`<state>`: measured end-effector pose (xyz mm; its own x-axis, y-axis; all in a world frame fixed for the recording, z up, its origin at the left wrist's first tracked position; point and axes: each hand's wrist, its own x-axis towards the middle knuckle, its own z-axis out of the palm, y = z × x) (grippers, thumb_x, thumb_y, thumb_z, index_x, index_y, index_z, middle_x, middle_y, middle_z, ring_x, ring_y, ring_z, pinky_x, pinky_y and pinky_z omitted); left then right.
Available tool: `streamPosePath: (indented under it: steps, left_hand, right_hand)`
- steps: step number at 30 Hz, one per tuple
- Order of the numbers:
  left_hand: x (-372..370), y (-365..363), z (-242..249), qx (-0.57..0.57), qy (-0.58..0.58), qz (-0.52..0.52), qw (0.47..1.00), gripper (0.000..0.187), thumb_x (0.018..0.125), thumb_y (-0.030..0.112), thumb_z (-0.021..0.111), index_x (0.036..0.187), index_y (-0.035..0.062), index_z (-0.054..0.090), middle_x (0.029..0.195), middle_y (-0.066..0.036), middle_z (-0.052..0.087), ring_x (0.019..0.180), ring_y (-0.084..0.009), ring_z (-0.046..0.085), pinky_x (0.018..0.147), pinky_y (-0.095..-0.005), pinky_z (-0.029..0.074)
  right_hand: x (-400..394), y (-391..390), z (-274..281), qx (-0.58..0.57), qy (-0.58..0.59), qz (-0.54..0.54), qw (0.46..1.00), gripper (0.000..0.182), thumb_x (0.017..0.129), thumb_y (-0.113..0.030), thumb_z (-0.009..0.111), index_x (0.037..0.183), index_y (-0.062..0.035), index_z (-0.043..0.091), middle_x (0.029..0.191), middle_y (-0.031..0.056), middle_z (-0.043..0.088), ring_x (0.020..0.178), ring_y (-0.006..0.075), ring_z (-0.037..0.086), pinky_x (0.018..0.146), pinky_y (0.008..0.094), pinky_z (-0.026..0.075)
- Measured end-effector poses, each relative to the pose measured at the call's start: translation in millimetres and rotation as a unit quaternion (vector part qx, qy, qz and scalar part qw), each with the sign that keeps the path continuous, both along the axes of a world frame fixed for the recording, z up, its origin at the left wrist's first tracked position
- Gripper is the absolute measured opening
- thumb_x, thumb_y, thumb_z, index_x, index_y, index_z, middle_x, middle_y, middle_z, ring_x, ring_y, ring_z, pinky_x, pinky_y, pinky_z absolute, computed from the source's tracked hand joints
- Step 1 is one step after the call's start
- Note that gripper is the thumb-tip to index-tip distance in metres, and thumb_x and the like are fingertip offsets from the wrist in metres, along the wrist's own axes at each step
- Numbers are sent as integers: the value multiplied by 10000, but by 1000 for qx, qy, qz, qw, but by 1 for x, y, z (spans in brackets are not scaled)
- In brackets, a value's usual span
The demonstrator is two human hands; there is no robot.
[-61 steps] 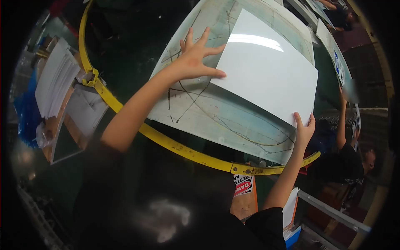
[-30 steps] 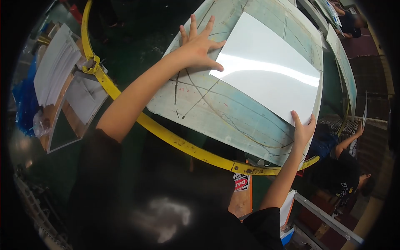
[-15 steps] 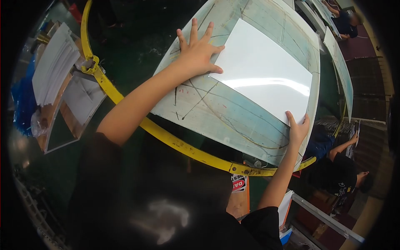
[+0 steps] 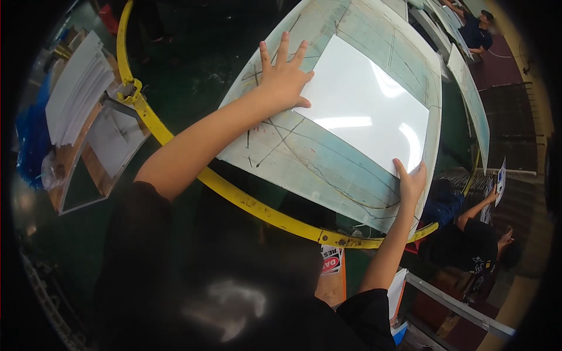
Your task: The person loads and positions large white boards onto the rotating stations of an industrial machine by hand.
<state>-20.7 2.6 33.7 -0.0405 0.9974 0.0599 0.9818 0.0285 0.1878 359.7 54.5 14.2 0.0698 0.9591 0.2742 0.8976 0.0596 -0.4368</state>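
A glossy white sheet [image 4: 363,105] lies on a worn, pale green board [image 4: 316,169] marked with dark pen lines. My left hand [image 4: 285,82] is spread wide at the sheet's left edge, with thumb and forefinger touching that edge and the other fingers over the board. At the near right corner, my right hand [image 4: 413,181] has its thumb along the near edge and its fingers at the right edge, gripping the corner. Its lower fingers are partly hidden.
A curved yellow rail [image 4: 252,205] runs between me and the board. On the left, a stack of white sheets [image 4: 79,88] stands by a wooden-sided box. Other boards [image 4: 471,105] stand at right. One co-worker [image 4: 477,234] holds a printed sheet [image 4: 500,181]; another works farther back.
The view has shifted slightly, and the reflections on the white sheet have changed. Both my hands keep their places at its edges. The co-worker's printed sheet is now turned more toward me.
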Motion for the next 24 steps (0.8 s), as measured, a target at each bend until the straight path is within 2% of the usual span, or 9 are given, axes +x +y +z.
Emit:
streamPosePath:
  steps: [2,5,8,12,14,17,18,20,24]
  left_hand:
    - [2,0,1,-3,15,1,1000,646,624,494,729,1204,252,577,1497,-127,84,1345,-420,-128,955,-725,-45]
    - [5,3,5,-24,51,2,998,643,626,502,722,1203,258,575,1498,-113,94,1350,-413,-114,965,-716,-43]
    - [13,2,13,-38,110,17,993,642,645,504,706,1223,270,552,1501,-97,92,1353,-406,-104,982,-699,-34]
    - [25,-7,6,88,149,8,985,682,646,380,743,1276,290,497,1507,-87,60,1355,-412,-74,1000,-681,0]
    - [32,-19,-4,210,125,-9,970,721,638,302,764,1297,297,473,1510,-91,39,1353,-424,-52,1003,-678,15]
    - [39,-95,33,292,-199,-38,935,735,635,169,770,1302,261,476,1496,-176,46,1336,-467,-21,1048,-603,42]
    - [34,-123,36,344,-189,-28,919,719,634,131,767,1293,203,490,1481,-213,97,1335,-470,24,1063,-561,68]
    - [25,-178,25,409,-189,42,892,659,666,110,738,1276,130,490,1458,-219,197,1325,-461,137,1062,-547,88]
    - [34,-257,1,265,-277,199,902,511,761,30,630,1253,80,499,1428,-126,310,1339,-334,209,1082,-454,158]
  right_hand:
    - [-5,-2,5,-6,-46,-10,999,833,554,-409,815,1193,18,495,1091,256,533,1025,363,517,885,400,411]
    - [-15,-11,11,204,-256,9,945,726,639,-375,759,1212,-17,491,1103,224,526,1001,354,518,901,423,393]
    - [-3,-3,-3,-29,-115,167,979,558,767,-289,679,1249,-82,488,1227,213,489,1148,346,451,979,413,325]
    - [5,-44,11,54,-113,207,970,559,772,-164,651,1285,-67,451,1327,173,432,1225,353,399,1008,422,307]
    - [19,-96,37,110,-115,228,960,616,729,-146,683,1291,-62,444,1335,179,428,1237,358,393,1015,427,306]
    - [80,-202,40,41,-148,257,954,618,641,-134,736,1209,-60,504,1277,169,485,1218,347,421,1014,449,311]
    - [87,-240,50,-21,-135,280,950,573,642,-142,737,1169,-63,526,1252,161,506,1211,350,428,1014,453,311]
    - [112,-326,48,-156,-160,190,956,644,632,-240,759,1201,-71,510,1307,166,447,1223,369,396,1019,477,294]
    - [118,-458,44,-284,-79,-45,955,710,716,-311,706,1290,-28,400,1330,238,374,1230,400,364,1027,451,278]
